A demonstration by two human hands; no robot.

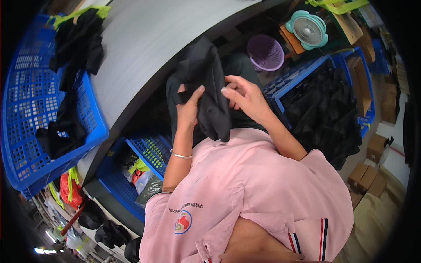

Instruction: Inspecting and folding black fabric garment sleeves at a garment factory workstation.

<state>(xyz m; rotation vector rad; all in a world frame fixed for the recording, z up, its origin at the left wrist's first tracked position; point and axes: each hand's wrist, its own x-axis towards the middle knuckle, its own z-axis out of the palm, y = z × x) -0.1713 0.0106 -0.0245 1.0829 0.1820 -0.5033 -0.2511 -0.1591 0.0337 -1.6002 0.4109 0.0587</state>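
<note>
A piece of black cloth (210, 101) hangs over my lap, loosely folded, with its upper end rising toward the table edge. My left hand (189, 107) grips its left side, the thumb lying on top and the fingers partly hidden behind the fabric. At the cloth's right edge is my right hand (247, 97), its fingers curled and the thumb against the fabric. Whatever lies under the folds is hidden.
A grey-white table (144, 39) runs across in front. At left, a blue basket (30, 131) holds black fabric. Another blue crate (120, 177) with bagged items sits below the table. To my right is a pile of black cloth (324, 114), near a purple bin (265, 52) and a fan (307, 30).
</note>
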